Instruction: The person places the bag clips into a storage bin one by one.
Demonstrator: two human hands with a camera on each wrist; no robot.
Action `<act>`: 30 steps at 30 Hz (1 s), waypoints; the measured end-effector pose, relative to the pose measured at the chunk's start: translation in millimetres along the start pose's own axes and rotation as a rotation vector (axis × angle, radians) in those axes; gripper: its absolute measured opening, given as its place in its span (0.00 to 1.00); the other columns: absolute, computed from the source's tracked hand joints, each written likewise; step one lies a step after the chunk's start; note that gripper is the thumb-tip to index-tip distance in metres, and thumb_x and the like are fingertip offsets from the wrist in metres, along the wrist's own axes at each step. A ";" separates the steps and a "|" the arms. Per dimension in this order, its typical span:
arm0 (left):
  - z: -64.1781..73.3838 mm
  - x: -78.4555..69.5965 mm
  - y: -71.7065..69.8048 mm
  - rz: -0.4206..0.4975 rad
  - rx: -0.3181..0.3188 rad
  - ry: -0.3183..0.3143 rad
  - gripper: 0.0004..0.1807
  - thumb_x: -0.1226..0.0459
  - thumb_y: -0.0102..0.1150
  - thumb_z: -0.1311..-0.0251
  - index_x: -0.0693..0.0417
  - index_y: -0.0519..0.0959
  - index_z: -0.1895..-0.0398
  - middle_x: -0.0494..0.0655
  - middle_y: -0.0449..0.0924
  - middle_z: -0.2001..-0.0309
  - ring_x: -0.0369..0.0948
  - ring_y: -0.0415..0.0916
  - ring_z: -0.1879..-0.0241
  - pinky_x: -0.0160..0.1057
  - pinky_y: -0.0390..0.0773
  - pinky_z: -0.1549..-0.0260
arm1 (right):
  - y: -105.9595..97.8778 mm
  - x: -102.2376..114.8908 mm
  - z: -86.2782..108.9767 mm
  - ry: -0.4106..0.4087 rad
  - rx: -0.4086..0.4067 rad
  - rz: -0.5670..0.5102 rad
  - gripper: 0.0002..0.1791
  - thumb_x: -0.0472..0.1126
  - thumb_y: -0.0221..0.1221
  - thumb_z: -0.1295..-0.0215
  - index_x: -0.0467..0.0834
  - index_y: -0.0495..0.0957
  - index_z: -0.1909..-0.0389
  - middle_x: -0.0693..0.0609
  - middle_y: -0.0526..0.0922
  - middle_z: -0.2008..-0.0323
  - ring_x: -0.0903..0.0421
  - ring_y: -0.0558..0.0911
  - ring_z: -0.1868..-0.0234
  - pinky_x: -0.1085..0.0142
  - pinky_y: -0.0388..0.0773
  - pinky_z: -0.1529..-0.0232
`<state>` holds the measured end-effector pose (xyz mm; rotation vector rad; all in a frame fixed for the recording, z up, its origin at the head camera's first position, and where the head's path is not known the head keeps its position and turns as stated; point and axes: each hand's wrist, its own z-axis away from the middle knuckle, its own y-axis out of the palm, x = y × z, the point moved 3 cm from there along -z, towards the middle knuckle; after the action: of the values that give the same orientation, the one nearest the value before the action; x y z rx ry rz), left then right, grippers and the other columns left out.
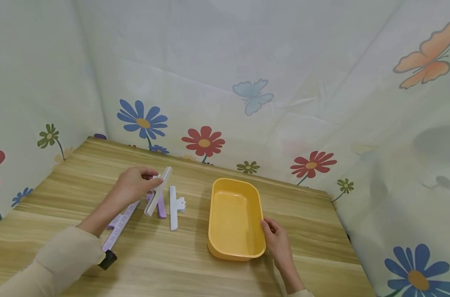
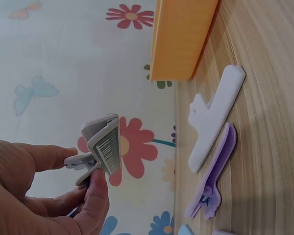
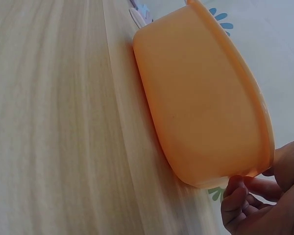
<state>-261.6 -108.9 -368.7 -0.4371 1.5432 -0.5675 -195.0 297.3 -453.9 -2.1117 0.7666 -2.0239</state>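
Note:
My left hand point(image 1: 134, 185) pinches a whitish bag clip point(image 1: 159, 193) between thumb and fingers, held above the table. In the left wrist view this clip point(image 2: 107, 147) is seen from its end, with a pale striped strip on one side. Below and beside it lie a purple bag clip point(image 1: 161, 207) and a white bag clip point(image 1: 173, 210). At the yellow plastic bin point(image 1: 234, 222), my right hand point(image 1: 278, 244) grips the right side of the rim, thumb at the top edge. The right wrist view shows its curled fingers point(image 3: 235, 200) against the outer wall.
A lilac clip with scale-like markings point(image 1: 121, 227) lies under my left forearm, partly hidden. The wood-grain table point(image 1: 154, 260) is bordered by pale cloth walls point(image 1: 210, 53) printed with flowers and butterflies. A light blue piece point(image 2: 185, 230) shows at the left wrist view's lower edge.

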 end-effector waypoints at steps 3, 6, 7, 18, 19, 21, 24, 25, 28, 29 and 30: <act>-1.1 -1.2 3.4 -0.007 -0.009 0.010 0.26 0.53 0.59 0.41 0.65 0.74 0.46 0.61 0.75 0.52 0.50 0.72 0.56 0.43 0.76 0.62 | 0.0 -0.7 -0.2 0.000 0.002 -0.004 0.15 0.41 0.55 0.33 0.37 0.79 0.52 0.39 0.81 0.59 0.46 0.80 0.61 0.61 0.79 0.64; -2.2 -2.6 6.4 -0.005 -0.011 0.023 0.27 0.53 0.59 0.41 0.65 0.75 0.46 0.60 0.76 0.53 0.50 0.73 0.57 0.43 0.77 0.62 | -0.2 -1.6 -0.4 0.002 0.010 -0.011 0.15 0.41 0.55 0.33 0.36 0.79 0.51 0.39 0.81 0.59 0.46 0.80 0.61 0.61 0.79 0.64; -2.5 -2.9 7.3 -0.010 -0.012 0.028 0.27 0.53 0.59 0.42 0.64 0.75 0.46 0.59 0.76 0.54 0.49 0.73 0.57 0.43 0.77 0.62 | -0.4 -1.9 -0.6 0.001 0.012 -0.011 0.16 0.41 0.55 0.33 0.36 0.79 0.51 0.39 0.81 0.59 0.46 0.80 0.61 0.61 0.79 0.64; -6.9 -8.5 23.6 0.055 0.031 0.041 0.27 0.54 0.59 0.42 0.65 0.74 0.46 0.59 0.75 0.53 0.49 0.74 0.56 0.40 0.79 0.64 | -1.0 0.7 -0.9 0.009 0.015 -0.005 0.16 0.42 0.55 0.33 0.36 0.78 0.51 0.39 0.81 0.58 0.47 0.79 0.60 0.61 0.79 0.63; -6.9 -9.6 25.2 0.069 0.038 0.036 0.27 0.54 0.59 0.41 0.65 0.74 0.46 0.59 0.75 0.53 0.49 0.74 0.56 0.39 0.79 0.65 | -1.1 1.1 -0.8 0.009 0.017 -0.005 0.17 0.42 0.55 0.33 0.36 0.78 0.50 0.39 0.81 0.57 0.47 0.79 0.60 0.62 0.79 0.63; -6.5 -11.3 27.8 0.066 0.042 0.032 0.26 0.54 0.60 0.42 0.65 0.74 0.46 0.59 0.75 0.53 0.49 0.74 0.56 0.39 0.79 0.65 | -1.0 1.4 -0.9 0.007 0.020 -0.009 0.17 0.43 0.55 0.33 0.36 0.78 0.50 0.39 0.81 0.57 0.47 0.80 0.60 0.62 0.79 0.63; -6.2 -13.8 31.5 0.094 0.055 0.020 0.26 0.56 0.60 0.41 0.65 0.74 0.46 0.59 0.75 0.53 0.48 0.75 0.57 0.37 0.80 0.67 | -0.8 1.5 -1.2 0.006 0.023 -0.011 0.17 0.42 0.55 0.33 0.36 0.79 0.51 0.39 0.81 0.57 0.47 0.80 0.60 0.63 0.79 0.64; -6.1 -14.8 32.8 0.109 0.062 0.016 0.26 0.56 0.60 0.41 0.65 0.74 0.45 0.59 0.74 0.53 0.47 0.75 0.58 0.37 0.80 0.68 | -0.8 1.5 -1.2 0.006 0.024 -0.013 0.16 0.42 0.55 0.33 0.36 0.79 0.51 0.39 0.81 0.57 0.47 0.80 0.60 0.62 0.79 0.64; -6.4 -17.1 36.7 0.144 0.082 0.005 0.26 0.57 0.59 0.41 0.65 0.73 0.44 0.59 0.74 0.53 0.45 0.78 0.61 0.37 0.80 0.68 | -0.9 1.8 -1.1 0.009 0.023 -0.010 0.16 0.41 0.55 0.33 0.36 0.79 0.51 0.39 0.81 0.58 0.47 0.79 0.61 0.63 0.79 0.64; -6.6 -17.7 38.1 0.156 0.091 0.001 0.26 0.57 0.59 0.41 0.65 0.72 0.44 0.59 0.74 0.52 0.45 0.78 0.62 0.38 0.80 0.67 | -1.0 1.7 -1.0 0.009 0.023 -0.008 0.16 0.41 0.55 0.33 0.35 0.79 0.51 0.39 0.81 0.58 0.47 0.79 0.61 0.62 0.79 0.64; -6.7 -18.3 39.3 0.161 0.097 -0.004 0.27 0.57 0.59 0.40 0.65 0.72 0.43 0.59 0.74 0.52 0.44 0.79 0.64 0.38 0.80 0.67 | -1.0 1.7 -0.9 0.009 0.023 -0.007 0.15 0.41 0.55 0.33 0.35 0.79 0.51 0.39 0.81 0.58 0.47 0.79 0.61 0.62 0.79 0.64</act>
<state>-264.6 -66.0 -377.5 -0.2373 1.5236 -0.5135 -195.7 297.7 -451.8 -2.0973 0.7352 -2.0374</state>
